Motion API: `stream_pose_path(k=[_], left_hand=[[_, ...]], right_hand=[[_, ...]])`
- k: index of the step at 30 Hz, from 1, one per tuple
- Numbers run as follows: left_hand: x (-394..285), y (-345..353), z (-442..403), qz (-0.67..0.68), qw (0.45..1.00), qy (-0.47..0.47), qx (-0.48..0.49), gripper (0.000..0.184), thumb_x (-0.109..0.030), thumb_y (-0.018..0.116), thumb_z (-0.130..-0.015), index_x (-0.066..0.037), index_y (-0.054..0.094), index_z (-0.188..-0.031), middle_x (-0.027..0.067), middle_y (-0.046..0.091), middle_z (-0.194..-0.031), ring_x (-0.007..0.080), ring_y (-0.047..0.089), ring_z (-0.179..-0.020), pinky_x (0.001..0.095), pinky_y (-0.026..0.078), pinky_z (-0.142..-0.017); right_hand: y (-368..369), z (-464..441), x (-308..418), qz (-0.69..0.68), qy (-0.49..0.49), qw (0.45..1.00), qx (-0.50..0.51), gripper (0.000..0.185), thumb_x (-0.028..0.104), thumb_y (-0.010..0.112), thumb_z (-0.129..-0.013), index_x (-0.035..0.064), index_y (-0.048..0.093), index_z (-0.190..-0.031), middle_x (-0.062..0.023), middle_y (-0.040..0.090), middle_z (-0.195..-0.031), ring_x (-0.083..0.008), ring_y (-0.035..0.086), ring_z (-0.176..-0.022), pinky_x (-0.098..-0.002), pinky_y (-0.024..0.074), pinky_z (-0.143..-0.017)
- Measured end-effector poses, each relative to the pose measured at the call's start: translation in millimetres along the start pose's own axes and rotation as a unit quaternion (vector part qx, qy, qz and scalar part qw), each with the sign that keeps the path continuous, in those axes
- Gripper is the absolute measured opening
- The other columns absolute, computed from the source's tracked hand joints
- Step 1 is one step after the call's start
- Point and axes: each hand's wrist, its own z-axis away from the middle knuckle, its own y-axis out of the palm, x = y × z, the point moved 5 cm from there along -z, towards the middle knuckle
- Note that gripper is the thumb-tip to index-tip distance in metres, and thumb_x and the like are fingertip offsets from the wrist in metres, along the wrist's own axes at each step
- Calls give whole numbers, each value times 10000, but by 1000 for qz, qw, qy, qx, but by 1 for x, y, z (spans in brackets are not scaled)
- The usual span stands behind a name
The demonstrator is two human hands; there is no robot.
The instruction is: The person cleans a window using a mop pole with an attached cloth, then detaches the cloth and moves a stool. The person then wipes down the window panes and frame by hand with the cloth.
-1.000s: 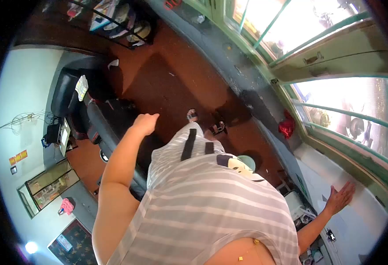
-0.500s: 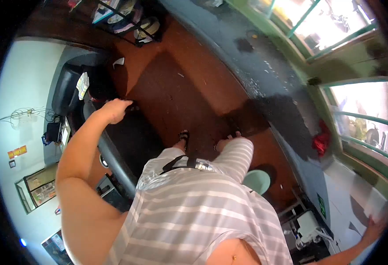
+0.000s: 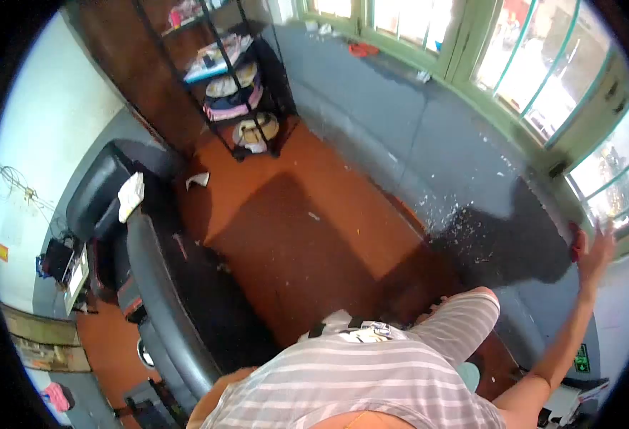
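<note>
My right hand point(image 3: 597, 247) reaches out to the window sill at the right, its fingers stretched and apart. Right beside it, at the thumb side, is a red cloth point(image 3: 577, 242); whether the hand touches it I cannot tell. Of my left arm only a bit of forearm point(image 3: 221, 390) shows at the bottom, by the black sofa, and the hand is hidden behind my body. My striped grey shirt fills the lower middle of the view.
A black sofa point(image 3: 164, 286) runs along the left, a white cloth point(image 3: 131, 196) on it. At the back stands a black rack point(image 3: 221, 68) with folded clothes. Barred green windows point(image 3: 464, 43) line the right wall. Near my leg sits a pale green tub point(image 3: 469, 375). White flakes mark the grey wall.
The view has tilted up and turned. My right hand has moved from the white wall to the red cloth by the window. My left hand, earlier over the sofa, has dropped out of sight.
</note>
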Motion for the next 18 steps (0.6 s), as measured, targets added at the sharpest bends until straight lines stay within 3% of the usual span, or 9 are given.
stream_pose_path(k=[1, 4, 7, 9, 10, 11, 13, 17, 18], left_hand=[[16, 6, 4, 28, 1000, -1, -4, 521, -222, 500, -810, -67, 407, -1298, 186, 510, -1219, 365, 506, -1095, 442, 396, -935], [63, -5, 17, 63, 996, 16, -60, 532, -262, 519, -810, -66, 412, -1293, 191, 503, -1226, 348, 499, -1111, 410, 400, -940], [67, -114, 73, 69, 976, 28, -206, 537, -284, 532, -810, -61, 417, -1285, 201, 511, -1211, 345, 505, -1104, 391, 412, -931], [47, -200, 109, 110, 948, 98, -283, 503, -217, 527, -799, -43, 428, -1260, 214, 546, -1140, 368, 534, -1037, 408, 440, -880], [39, -241, 117, 78, 923, 154, -345, 473, -99, 520, -756, -20, 451, -1218, 215, 574, -1075, 378, 552, -985, 415, 460, -833], [17, -287, 141, 63, 913, 153, -373, 477, 28, 466, -721, -29, 480, -1194, 207, 569, -1091, 369, 533, -1029, 394, 450, -866], [-14, -360, 161, -9, 837, 226, -499, 521, 109, 411, -700, -59, 504, -1184, 191, 557, -1125, 352, 512, -1071, 376, 432, -906], [-100, -470, 165, 26, 789, 335, -514, 469, 105, 445, -730, -89, 555, -1142, 171, 563, -1110, 324, 534, -1031, 360, 411, -934], [-120, -487, 157, 24, 797, 356, -487, 419, 51, 452, -771, -97, 548, -1152, 169, 573, -1066, 314, 544, -997, 365, 427, -904]], right_hand=[[6, -2, 10, 53, 25, 997, 47, 433, 254, 585, -843, 98, 506, -1239, -124, 393, -1349, -291, 381, -1230, -388, 287, -1022], [6, -12, 42, 7, 67, 990, 126, 443, 285, 560, -850, 91, 489, -1241, -138, 386, -1350, -306, 369, -1234, -405, 273, -1024], [12, 6, 64, -70, 107, 976, 174, 445, 247, 576, -835, 86, 481, -1239, -157, 403, -1333, -322, 382, -1220, -412, 303, -1001], [23, 30, 72, -104, 133, 965, 200, 442, 208, 585, -824, 82, 481, -1234, -166, 417, -1318, -330, 400, -1204, -411, 330, -982], [26, 51, 74, -111, 141, 959, 220, 438, 186, 587, -818, 79, 483, -1229, -169, 423, -1312, -331, 410, -1195, -409, 344, -973], [30, 75, 77, -118, 148, 952, 241, 435, 164, 588, -812, 75, 485, -1225, -173, 430, -1305, -333, 420, -1187, -407, 358, -963], [46, 131, 80, -128, 201, 929, 282, 434, 132, 588, -800, 67, 486, -1217, -172, 428, -1306, -331, 442, -1167, -390, 378, -952], [75, 281, 89, -169, 227, 921, 267, 321, 57, 580, -763, 56, 580, -1083, -180, 574, -1112, -339, 541, -1038, -377, 446, -872], [63, 288, 103, -184, 280, 884, 324, 261, 44, 558, -765, 61, 610, -1020, -169, 608, -1005, -337, 573, -951, -389, 465, -817]])
